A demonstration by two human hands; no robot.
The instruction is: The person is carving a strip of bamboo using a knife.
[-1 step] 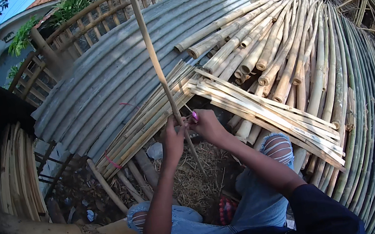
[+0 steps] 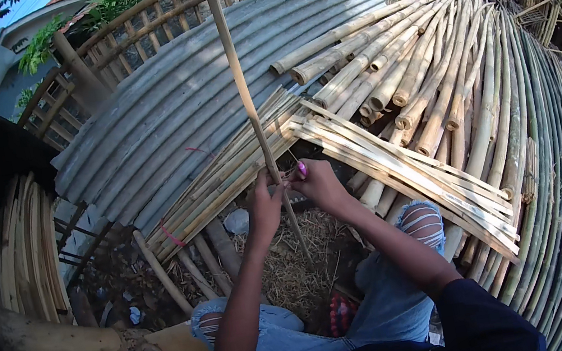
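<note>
A long thin wooden pole (image 2: 236, 62) stands nearly upright before me, its lower end among dry straw on the ground. My left hand (image 2: 265, 203) is closed on the pole at about knee height, fingertips curled around it. Right beside it my right hand (image 2: 319, 186) is closed on a small tool with a bright pink handle (image 2: 303, 169). From the tool a thin pale shaft points up and away; its exact kind I cannot make out. The fingers of both hands nearly meet at the pole, and what lies between them is too small to tell.
Split bamboo strips (image 2: 404, 171) lie stacked on the right, another bundle (image 2: 222, 173) on the left. Beyond them are a heap of bamboo poles (image 2: 418, 75) and corrugated metal sheeting (image 2: 206, 63). A thick bamboo pole (image 2: 65, 338) juts in at lower left.
The whole view has shifted slightly, so the scene sits a little further right. Both hands keep their place at the pole, the right still around the pink-handled tool.
</note>
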